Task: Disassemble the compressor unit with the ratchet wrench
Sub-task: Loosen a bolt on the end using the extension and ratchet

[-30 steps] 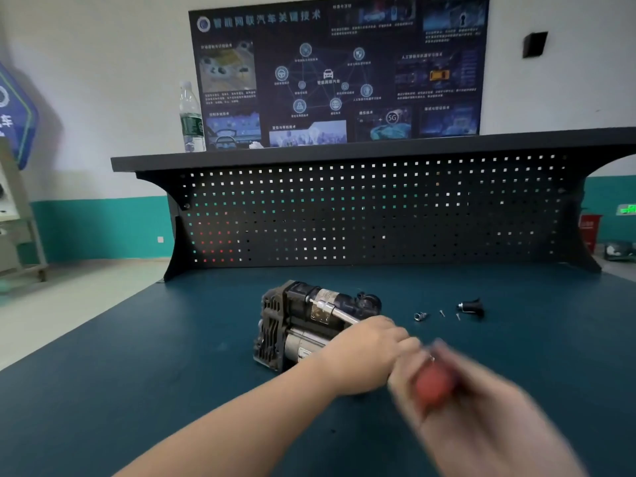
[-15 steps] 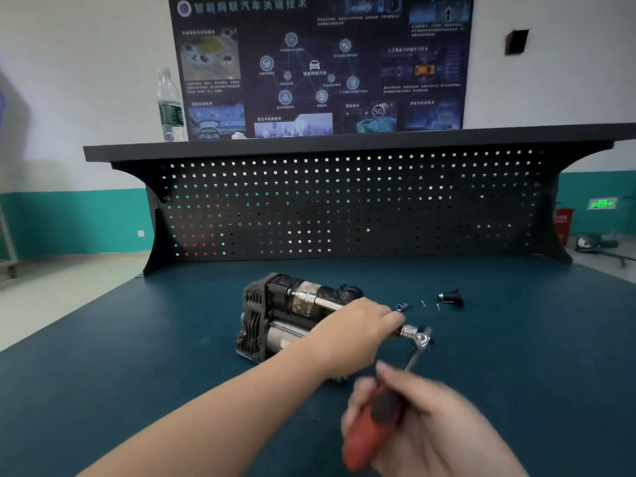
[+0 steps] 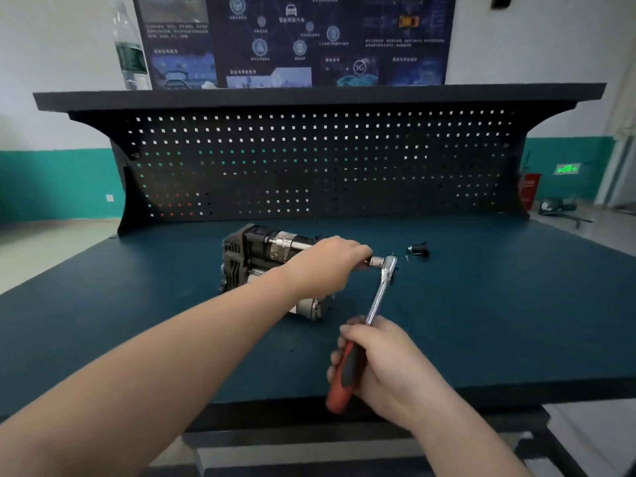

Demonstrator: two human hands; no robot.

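Gripping ratchet wrench point(image 3: 380, 290), both hands; compressor unit point(image 3: 254, 259) steadied.

A dark teal matted bench point(image 3: 499, 321) carries a small black fitting with a shiny end point(image 3: 417, 251), lying toward the back right of the surface. Behind it rises a black perforated metal back panel point(image 3: 344, 166), topped by a long black shelf point(image 3: 309, 96). A clear plastic water bottle with a green label point(image 3: 129, 51) stands upright at the shelf's left end. A dark blue printed poster point(image 3: 292, 39) hangs on the white wall above.
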